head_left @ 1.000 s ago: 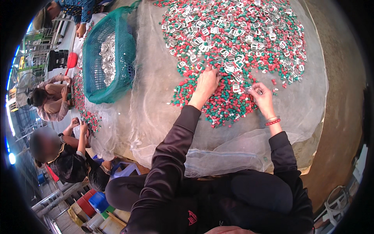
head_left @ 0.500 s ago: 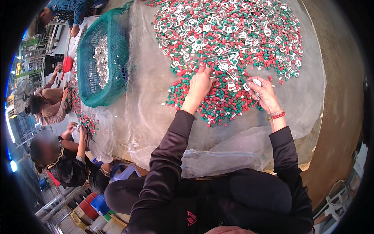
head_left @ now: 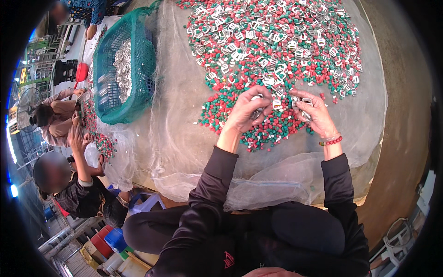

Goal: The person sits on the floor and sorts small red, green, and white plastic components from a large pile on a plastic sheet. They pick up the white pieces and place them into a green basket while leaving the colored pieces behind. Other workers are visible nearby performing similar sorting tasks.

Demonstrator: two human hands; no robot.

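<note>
Left hand [head_left: 247, 113]: fingers curled, pinching small silvery metal clips against the palm. Right hand [head_left: 314, 115]: fingers likewise bunched around a few of the same clips; red bead bracelet [head_left: 331, 141] at its wrist. Under and beyond both hands: heap of red and green plastic cones [head_left: 272, 55], matte, mixed with bright rectangular metal clips [head_left: 240, 53], spread on translucent fine mesh sheeting [head_left: 184, 120], crumpled at its near edge. Well left of the left hand: teal plastic lattice basket [head_left: 138, 69], oval, holding sorted silvery clips.
</note>
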